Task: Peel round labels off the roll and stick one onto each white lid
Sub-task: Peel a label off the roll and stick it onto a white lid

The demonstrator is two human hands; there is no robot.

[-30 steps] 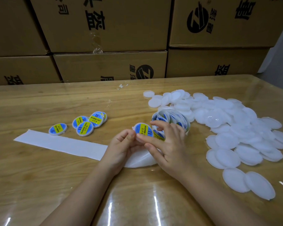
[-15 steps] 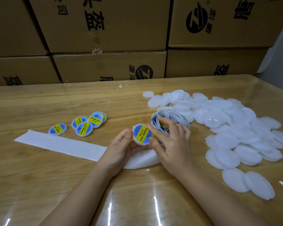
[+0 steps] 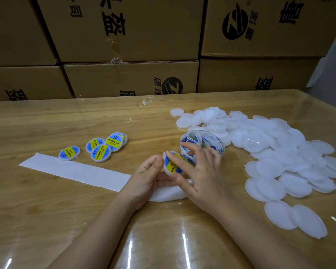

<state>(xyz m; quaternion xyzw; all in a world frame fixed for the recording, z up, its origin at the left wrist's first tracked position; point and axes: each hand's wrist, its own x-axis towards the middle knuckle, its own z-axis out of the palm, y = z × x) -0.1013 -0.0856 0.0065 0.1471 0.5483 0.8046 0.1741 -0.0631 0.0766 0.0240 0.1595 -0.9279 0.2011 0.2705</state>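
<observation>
Pinches a lid [image 3: 166,167] by the rim in the left hand [image 3: 144,177], tilted up just in front of the roll [image 3: 202,146]. Presses the label [image 3: 174,164] onto it with the straight, spread fingers of the right hand [image 3: 200,169]. Looks about seated, though partly hidden under those fingers. Risks a crease or a trapped bubble from pressing on one side only. Risks an off-centre label from sliding the fingers before full contact. Could lose the lid from so light a pinch, dropping it onto the backing strip [image 3: 76,169]. Could also nudge the roll into the pile of bare lids [image 3: 279,158], well apart from the finished lids [image 3: 103,148]
</observation>
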